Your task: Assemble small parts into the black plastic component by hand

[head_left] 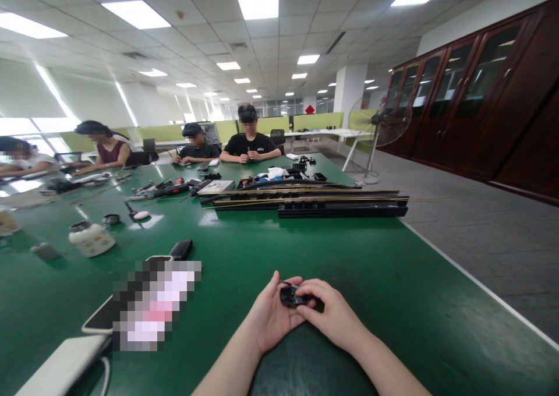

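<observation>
A small black plastic device (pixel 289 296), with an uneven face that seems to show inner parts, lies over the fingers of my left hand (pixel 276 314). That hand is palm up, its thumb raised to the left, and it supports the device from below. My right hand (pixel 329 311) comes in from the right, its thumb and bent fingers pinching the device's right end. Both hands are just above the green table (pixel 218 303). The device's underside and exact kind cannot be made out.
Long black rails (pixel 340 209) with thin yellowish rods lie across the table ahead. To the left are a blurred-out phone (pixel 152 308), a white box (pixel 65 364), a black pouch-like item (pixel 181 249) and a patterned jar (pixel 91 239). A co-worker (pixel 248 142) sits opposite; a fan (pixel 375 122) stands right.
</observation>
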{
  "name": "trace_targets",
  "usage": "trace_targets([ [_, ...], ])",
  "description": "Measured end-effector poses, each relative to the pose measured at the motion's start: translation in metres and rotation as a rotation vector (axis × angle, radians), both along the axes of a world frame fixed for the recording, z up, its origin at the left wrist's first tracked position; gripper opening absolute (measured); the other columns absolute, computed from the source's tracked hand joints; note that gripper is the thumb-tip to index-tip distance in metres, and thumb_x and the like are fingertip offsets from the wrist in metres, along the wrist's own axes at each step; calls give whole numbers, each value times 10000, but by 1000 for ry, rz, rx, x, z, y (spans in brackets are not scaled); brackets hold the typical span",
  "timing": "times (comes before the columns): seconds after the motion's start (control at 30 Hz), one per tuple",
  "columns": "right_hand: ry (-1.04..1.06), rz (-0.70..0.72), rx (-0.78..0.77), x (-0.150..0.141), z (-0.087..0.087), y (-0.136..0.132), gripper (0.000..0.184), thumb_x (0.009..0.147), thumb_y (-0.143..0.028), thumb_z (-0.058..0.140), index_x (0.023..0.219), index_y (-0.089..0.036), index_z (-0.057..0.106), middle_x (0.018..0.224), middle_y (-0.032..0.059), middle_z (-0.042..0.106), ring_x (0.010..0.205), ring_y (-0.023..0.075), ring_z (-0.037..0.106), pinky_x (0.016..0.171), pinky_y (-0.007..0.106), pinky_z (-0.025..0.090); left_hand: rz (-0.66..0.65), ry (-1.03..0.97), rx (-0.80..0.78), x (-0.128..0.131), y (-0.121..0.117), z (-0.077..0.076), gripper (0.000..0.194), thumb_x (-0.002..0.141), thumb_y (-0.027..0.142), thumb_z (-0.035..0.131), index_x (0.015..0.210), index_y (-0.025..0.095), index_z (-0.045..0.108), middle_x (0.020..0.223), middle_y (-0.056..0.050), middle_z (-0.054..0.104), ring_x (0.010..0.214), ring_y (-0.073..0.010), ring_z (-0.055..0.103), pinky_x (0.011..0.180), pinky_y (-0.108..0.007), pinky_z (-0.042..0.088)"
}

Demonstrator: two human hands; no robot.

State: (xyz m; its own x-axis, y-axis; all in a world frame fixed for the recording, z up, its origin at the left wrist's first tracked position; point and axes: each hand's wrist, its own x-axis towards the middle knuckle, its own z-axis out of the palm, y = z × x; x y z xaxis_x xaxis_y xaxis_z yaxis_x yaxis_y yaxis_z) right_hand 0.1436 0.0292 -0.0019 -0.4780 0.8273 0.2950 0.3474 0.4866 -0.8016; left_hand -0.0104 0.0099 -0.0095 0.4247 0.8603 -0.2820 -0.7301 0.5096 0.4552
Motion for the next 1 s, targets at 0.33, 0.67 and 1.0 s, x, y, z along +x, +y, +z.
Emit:
trace_targets([
  [0.33, -2, 3, -11, 0, 1, 0, 229, 658, -102, 601, 847, -226, 638, 946, 31, 644, 926, 194, 563, 850, 349, 423, 10, 24, -17, 0, 0, 2, 374, 814, 454, 452, 944, 122, 568, 895, -105, 627, 788, -213, 624, 757, -324, 410],
  [0.67, -12, -1, -15, 0, 3, -1, 223, 662, -103, 604, 848, -221, 639, 955, 34, 642, 932, 193, 559, 850, 340, 422, 4, 12, -12, 0, 0, 0, 376, 816, 450, 451, 939, 118, 580, 892, -109, 632, 796, -219, 627, 753, -321, 412],
  [1.0, 12, -30, 18, -1, 0, -1, 207, 668, -119, 612, 844, -224, 648, 987, 47, 635, 985, 202, 541, 885, 355, 410, 17, 6, -26, 0, -1, 3, 362, 812, 444, 460, 957, 130, 567, 900, -98, 638, 811, -230, 631, 783, -335, 414],
])
